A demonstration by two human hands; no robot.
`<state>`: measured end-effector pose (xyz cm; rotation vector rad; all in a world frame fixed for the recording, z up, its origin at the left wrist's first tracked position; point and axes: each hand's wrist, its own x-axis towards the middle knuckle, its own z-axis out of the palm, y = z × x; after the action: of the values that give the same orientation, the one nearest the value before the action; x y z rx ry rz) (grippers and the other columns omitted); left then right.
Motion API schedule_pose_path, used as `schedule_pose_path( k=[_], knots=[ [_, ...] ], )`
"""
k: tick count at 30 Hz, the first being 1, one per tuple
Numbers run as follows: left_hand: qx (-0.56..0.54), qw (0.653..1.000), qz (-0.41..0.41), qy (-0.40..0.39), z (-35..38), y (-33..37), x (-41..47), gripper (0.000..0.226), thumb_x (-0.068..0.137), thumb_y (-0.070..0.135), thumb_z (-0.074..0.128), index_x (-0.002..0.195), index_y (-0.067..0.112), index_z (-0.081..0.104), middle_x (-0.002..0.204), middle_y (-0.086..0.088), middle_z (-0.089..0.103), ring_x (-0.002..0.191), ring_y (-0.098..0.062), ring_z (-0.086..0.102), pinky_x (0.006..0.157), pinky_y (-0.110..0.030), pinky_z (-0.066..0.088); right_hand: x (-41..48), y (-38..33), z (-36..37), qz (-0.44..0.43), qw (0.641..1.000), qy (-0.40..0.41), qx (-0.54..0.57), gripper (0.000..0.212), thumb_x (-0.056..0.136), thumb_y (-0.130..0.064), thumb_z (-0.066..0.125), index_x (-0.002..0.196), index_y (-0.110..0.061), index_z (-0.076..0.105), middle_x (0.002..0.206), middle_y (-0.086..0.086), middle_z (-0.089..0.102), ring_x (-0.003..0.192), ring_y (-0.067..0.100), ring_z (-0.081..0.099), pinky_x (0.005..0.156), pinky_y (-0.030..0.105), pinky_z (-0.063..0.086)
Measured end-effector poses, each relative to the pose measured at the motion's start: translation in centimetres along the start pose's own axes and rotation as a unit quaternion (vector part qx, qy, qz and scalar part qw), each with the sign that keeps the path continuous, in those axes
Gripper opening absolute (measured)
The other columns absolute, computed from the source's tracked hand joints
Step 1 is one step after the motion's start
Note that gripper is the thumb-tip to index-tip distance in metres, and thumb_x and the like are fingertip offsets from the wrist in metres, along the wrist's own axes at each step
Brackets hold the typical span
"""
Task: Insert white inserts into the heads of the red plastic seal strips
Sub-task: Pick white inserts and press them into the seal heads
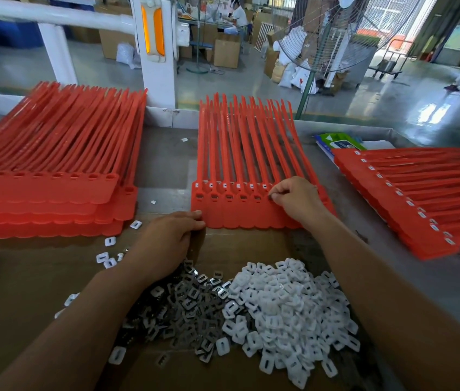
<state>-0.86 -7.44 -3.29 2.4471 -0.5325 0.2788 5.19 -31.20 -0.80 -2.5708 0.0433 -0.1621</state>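
Now; left hand (166, 238) grips edge of red strips (240, 213); right hand (297, 197) pinches piece (271, 196)

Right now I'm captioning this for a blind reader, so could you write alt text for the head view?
A person's right hand pinches a small piece at one head of a red plastic seal-strip sheet, while the left hand holds its near corner. Nearer the camera lie a pile of white plastic inserts and a pile of grey metal clips.
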Motion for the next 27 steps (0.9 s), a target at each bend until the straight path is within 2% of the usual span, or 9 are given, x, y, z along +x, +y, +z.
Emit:
schedule_pose_path(
  k=[4, 9, 14, 19, 23, 25, 27],
  knots=[
    [-0.002, 1.000, -0.005, 0.002, 0.00, 0.03, 0.00, 0.037, 0.085, -0.008, 0.044, 0.115, 0.006, 0.061, 0.133, -0.003, 0.050, 0.123, -0.014, 0.046, 0.097, -0.005, 0.018, -0.05, 0.03, 0.05, -0.025, 0.999, 0.009, -0.022, 0.015, 0.086, -0.009, 0.059, 0.092, -0.008, 0.073, 0.103, 0.005, 0.070, 0.096, 0.013, 0.060, 0.078, 0.017, 0.035],
    [-0.002, 1.000, -0.003, 0.004, -0.04, 0.14, 0.00, 0.037, 0.086, -0.008, 0.044, 0.115, 0.006, 0.061, 0.133, -0.002, 0.050, 0.123, -0.014, 0.045, 0.095, -0.002, 0.017, -0.07, -0.07, 0.08, -0.025, 0.999, 0.014, -0.024, 0.015, 0.084, -0.008, 0.059, 0.089, -0.009, 0.074, 0.099, 0.004, 0.070, 0.083, 0.002, 0.050, 0.077, 0.017, 0.036],
    [0.008, 1.000, 0.007, 0.011, -0.10, 0.34, 0.01, 0.036, 0.084, -0.008, 0.045, 0.114, 0.005, 0.062, 0.132, -0.004, 0.051, 0.122, -0.014, 0.047, 0.094, -0.002, 0.016, 0.00, -0.26, 0.14, 0.003, 1.000, 0.026, -0.003, 0.016, 0.084, -0.007, 0.059, 0.086, -0.011, 0.074, 0.097, 0.003, 0.070, 0.089, 0.010, 0.057, 0.077, 0.021, 0.038],
    [0.013, 1.000, 0.012, 0.011, -0.17, 0.26, -0.03, 0.037, 0.084, -0.008, 0.046, 0.114, 0.006, 0.062, 0.132, -0.003, 0.052, 0.122, -0.014, 0.047, 0.096, -0.004, 0.018, 0.08, -0.36, 0.12, 0.028, 0.999, 0.033, 0.021, 0.009, 0.080, -0.010, 0.064, 0.082, -0.015, 0.070, 0.101, 0.000, 0.067, 0.094, 0.011, 0.054, 0.078, 0.024, 0.036],
    [0.010, 1.000, 0.007, 0.009, -0.15, 0.20, -0.02, 0.037, 0.085, -0.008, 0.045, 0.114, 0.007, 0.062, 0.132, -0.002, 0.052, 0.122, -0.013, 0.047, 0.096, -0.004, 0.018, 0.29, -0.49, -0.09, 0.040, 0.998, 0.012, 0.037, 0.022, 0.080, -0.011, 0.063, 0.064, -0.026, 0.063, 0.083, -0.006, 0.062, 0.076, 0.005, 0.048, 0.059, 0.016, 0.032],
    [0.009, 1.000, 0.006, 0.007, -0.09, 0.12, -0.02, 0.037, 0.085, -0.007, 0.045, 0.115, 0.007, 0.062, 0.132, -0.002, 0.051, 0.122, -0.013, 0.046, 0.094, 0.001, 0.015, 0.31, -0.46, -0.12, 0.045, 0.998, 0.006, 0.041, 0.017, 0.081, -0.011, 0.063, 0.070, -0.023, 0.066, 0.091, -0.003, 0.065, 0.072, 0.001, 0.043, 0.064, 0.019, 0.034],
    [0.008, 1.000, 0.006, 0.006, -0.04, 0.08, 0.00, 0.037, 0.085, -0.008, 0.045, 0.115, 0.007, 0.062, 0.132, -0.002, 0.051, 0.122, -0.013, 0.046, 0.090, 0.006, 0.012, 0.30, -0.40, -0.16, 0.047, 0.998, 0.006, 0.041, 0.010, 0.081, -0.011, 0.064, 0.079, -0.019, 0.069, 0.102, 0.000, 0.067, 0.082, 0.004, 0.047, 0.076, 0.023, 0.035]
  ],
)
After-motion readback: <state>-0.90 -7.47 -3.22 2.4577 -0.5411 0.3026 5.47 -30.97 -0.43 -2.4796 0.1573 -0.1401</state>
